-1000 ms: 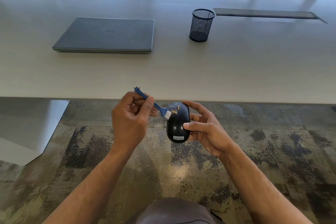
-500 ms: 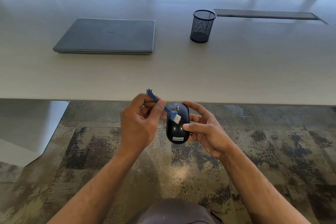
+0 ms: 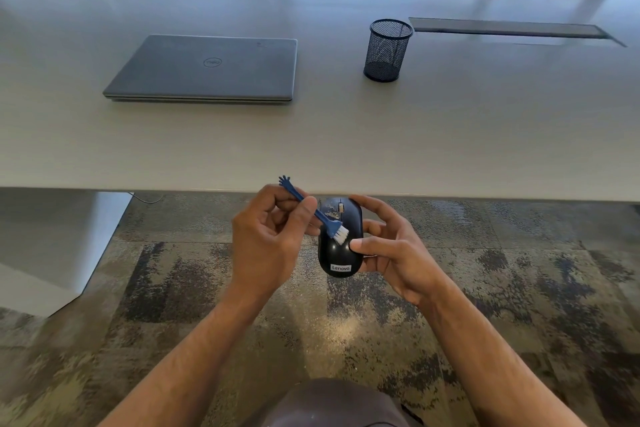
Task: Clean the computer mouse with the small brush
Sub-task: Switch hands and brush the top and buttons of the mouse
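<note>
The left hand pinches the brush, bristles touching the mouse. The right hand grips the mouse's sides.

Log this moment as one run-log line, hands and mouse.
left hand: holds brush | bristles on mouse | right hand: grips mouse | debris near wheel

A white label reading "Lenovo" stood at the near end of the black computer mouse. On the lid of the closed grey laptop, lying far left on the table, a round Dell logo showed, turned upside down to the camera.
</note>
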`<state>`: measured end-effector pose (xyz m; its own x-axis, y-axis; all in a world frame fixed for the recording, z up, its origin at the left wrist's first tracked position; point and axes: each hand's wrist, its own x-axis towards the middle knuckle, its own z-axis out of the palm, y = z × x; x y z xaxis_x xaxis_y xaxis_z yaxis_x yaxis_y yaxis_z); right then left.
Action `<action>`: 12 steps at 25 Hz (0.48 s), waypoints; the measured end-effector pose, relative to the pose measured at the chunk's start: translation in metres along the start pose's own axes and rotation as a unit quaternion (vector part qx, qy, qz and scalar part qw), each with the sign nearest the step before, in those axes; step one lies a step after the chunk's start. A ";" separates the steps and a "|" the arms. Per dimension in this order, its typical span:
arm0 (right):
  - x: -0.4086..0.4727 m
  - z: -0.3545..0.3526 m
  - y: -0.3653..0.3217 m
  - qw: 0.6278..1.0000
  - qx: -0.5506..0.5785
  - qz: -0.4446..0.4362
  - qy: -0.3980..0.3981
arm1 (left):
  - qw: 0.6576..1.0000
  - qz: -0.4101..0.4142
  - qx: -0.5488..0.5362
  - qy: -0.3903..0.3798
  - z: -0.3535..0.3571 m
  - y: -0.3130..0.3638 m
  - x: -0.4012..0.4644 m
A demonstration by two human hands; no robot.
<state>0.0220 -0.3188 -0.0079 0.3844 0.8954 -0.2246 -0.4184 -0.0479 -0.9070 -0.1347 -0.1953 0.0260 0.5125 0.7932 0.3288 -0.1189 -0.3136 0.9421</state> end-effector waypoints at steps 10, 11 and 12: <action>-0.009 -0.003 0.002 1.000 -0.001 0.009 0.002 | 0.998 -0.036 -0.013 0.044 -0.017 -0.012 0.012; -0.009 -0.003 0.002 1.000 -0.001 0.008 0.001 | 0.999 -0.027 -0.023 0.024 -0.016 -0.010 0.012; -0.009 -0.003 0.002 1.000 -0.002 0.008 -0.001 | 0.999 -0.020 -0.032 0.001 -0.013 -0.008 0.011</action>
<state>0.0201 -0.3284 -0.0091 0.3762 0.8955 -0.2381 -0.4212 -0.0636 -0.9047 -0.1395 -0.1769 0.0227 0.5155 0.8061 0.2908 -0.1533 -0.2471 0.9568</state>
